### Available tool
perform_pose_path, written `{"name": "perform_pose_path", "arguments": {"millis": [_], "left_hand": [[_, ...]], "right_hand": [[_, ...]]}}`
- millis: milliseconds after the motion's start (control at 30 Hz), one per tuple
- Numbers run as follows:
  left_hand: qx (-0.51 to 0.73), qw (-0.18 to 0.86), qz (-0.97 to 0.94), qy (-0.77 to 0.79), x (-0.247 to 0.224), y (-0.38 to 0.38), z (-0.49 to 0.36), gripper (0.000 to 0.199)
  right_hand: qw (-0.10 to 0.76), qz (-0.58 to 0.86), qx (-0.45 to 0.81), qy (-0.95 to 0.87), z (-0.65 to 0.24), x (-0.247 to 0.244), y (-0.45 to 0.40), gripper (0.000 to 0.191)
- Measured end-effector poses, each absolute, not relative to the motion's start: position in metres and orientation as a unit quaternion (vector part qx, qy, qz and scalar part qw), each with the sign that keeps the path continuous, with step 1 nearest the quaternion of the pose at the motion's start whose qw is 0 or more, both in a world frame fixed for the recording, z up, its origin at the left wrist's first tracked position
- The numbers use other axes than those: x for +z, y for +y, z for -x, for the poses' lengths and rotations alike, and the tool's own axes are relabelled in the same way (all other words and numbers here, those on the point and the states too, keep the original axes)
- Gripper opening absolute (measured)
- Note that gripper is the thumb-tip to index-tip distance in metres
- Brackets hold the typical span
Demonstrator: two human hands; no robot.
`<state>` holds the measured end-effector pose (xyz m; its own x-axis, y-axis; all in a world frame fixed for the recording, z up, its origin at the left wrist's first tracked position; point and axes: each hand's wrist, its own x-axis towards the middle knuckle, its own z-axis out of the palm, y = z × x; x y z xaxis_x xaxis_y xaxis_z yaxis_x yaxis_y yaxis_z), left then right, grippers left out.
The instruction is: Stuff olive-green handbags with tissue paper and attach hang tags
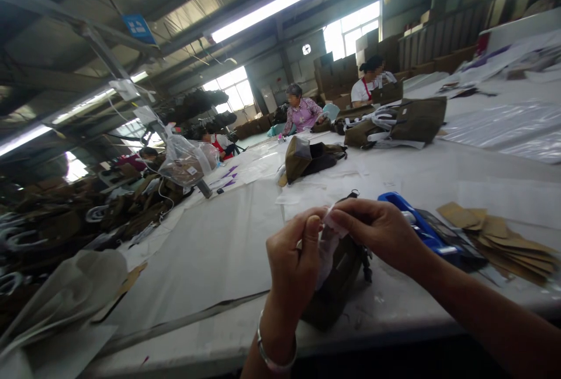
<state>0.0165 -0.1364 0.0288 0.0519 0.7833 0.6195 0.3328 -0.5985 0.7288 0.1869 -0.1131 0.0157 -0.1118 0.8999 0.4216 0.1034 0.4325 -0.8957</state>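
Observation:
Near the table's front edge lies a dark olive bag (335,285), partly covered by my hands. White thin material (326,250), tissue or soft wrap, rises from its top. My left hand (295,256), with a bracelet at the wrist, is closed on this white material, thumb up. My right hand (381,230) pinches the same material from the right, its fingertips almost touching those of my left hand. A dark strap with a metal ring shows just behind the fingers.
Right of my hands are a blue tape dispenser (421,227) and brown card pieces (504,239). Further back on the white table (228,239) stand an olive bag (300,160) and more bags (416,119). Several people sit beyond. Dark bags are heaped at left (56,221).

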Motion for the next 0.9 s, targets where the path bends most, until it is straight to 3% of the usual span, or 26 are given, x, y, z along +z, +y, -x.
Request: {"name": "perform_pose_path", "arguments": {"millis": [167,300,367,500,700,800,900], "left_hand": [[0.569,0.301,-0.638,0.422,0.034,-0.13,-0.017,0.032],[0.567,0.296,-0.643,0.421,0.041,-0.131,-0.02,0.034],[0.579,0.276,-0.645,0.415,0.043,-0.132,-0.022,0.029],[0.647,0.252,-0.609,0.384,0.042,-0.132,-0.022,0.016],[0.685,0.329,-0.556,0.337,0.034,-0.122,-0.011,0.025],[0.619,0.307,-0.599,0.406,0.029,-0.116,-0.004,0.037],[0.464,0.27,-0.685,0.492,0.028,-0.114,-0.004,0.046]], "right_hand": [[0.569,0.412,0.222,-0.676,-0.185,0.015,-0.114,0.025],[0.612,0.336,0.054,-0.714,-0.191,0.023,-0.112,0.016],[0.597,0.269,-0.019,-0.756,-0.197,0.026,-0.11,0.01],[0.529,0.207,-0.109,-0.816,-0.206,0.016,-0.103,0.019],[0.515,0.217,-0.032,-0.829,-0.211,-0.025,-0.102,0.028],[0.556,0.291,0.033,-0.777,-0.218,-0.036,-0.101,0.033],[0.548,0.388,0.07,-0.738,-0.225,-0.042,-0.091,0.038]]}}
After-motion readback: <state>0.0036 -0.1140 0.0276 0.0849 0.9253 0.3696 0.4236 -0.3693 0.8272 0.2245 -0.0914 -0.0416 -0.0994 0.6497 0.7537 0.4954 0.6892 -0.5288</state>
